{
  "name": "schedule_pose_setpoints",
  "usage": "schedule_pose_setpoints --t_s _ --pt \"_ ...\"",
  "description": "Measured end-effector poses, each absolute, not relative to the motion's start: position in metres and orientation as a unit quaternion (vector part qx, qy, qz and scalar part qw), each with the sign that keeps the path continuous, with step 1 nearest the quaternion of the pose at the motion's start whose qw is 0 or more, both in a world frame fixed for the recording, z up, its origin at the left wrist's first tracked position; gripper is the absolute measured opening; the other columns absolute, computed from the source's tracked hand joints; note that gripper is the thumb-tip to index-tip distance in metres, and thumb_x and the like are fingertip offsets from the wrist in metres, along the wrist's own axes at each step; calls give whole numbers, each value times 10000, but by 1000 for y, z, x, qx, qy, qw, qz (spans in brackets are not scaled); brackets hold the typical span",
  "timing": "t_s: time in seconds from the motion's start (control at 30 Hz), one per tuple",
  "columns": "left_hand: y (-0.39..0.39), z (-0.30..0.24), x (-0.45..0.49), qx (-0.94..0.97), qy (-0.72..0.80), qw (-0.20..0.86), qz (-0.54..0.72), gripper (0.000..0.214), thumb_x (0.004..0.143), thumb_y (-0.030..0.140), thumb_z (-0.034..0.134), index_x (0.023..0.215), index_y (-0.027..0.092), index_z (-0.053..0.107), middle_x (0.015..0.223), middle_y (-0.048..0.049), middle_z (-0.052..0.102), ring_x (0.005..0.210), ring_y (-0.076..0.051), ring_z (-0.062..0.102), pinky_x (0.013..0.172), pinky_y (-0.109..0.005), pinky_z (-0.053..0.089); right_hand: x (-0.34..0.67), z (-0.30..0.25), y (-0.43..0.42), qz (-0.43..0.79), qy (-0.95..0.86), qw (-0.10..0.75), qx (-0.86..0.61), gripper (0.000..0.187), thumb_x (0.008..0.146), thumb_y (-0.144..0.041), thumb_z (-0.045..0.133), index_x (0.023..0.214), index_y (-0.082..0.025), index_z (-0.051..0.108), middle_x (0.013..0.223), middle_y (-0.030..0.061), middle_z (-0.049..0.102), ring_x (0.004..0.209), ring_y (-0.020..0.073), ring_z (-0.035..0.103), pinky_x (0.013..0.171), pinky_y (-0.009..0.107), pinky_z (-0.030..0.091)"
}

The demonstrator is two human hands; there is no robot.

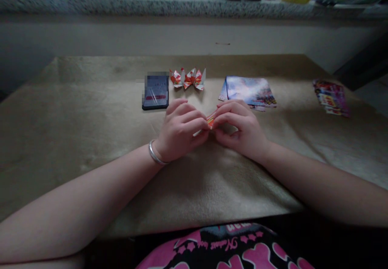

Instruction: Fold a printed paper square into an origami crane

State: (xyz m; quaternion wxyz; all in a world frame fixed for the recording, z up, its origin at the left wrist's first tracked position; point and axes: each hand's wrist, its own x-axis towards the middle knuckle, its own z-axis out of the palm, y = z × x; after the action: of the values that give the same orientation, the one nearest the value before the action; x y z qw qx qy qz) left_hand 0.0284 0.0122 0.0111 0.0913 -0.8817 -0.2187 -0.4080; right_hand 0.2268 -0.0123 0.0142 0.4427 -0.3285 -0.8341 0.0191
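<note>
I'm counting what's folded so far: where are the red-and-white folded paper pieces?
In the head view the folded paper pieces sit centrally, between the phone on the left and the stack of printed sheets on the right.

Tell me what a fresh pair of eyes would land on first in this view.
The eye goes first to the two hands meeting mid-table. The left hand, with a silver bracelet on its wrist, and the right hand pinch a small red-and-white paper piece between their fingertips. Just beyond them lie a row of origami figures in similar colours, with a dark phone to its left and a stack of printed sheets to its right.
</note>
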Motion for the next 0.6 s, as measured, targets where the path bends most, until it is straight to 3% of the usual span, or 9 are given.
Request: schedule_pose_setpoints --t_s 0.6 --pt "12 12 28 -873 -212 68 -435 116 795 223 675 696 234 614 725 63 687 715 -123 539 938 -360 390 236 12 -8 -9 -828 426 -364 120 705 -124 625 744 -236 611 840 37 646 931 235 597 841 409 493"
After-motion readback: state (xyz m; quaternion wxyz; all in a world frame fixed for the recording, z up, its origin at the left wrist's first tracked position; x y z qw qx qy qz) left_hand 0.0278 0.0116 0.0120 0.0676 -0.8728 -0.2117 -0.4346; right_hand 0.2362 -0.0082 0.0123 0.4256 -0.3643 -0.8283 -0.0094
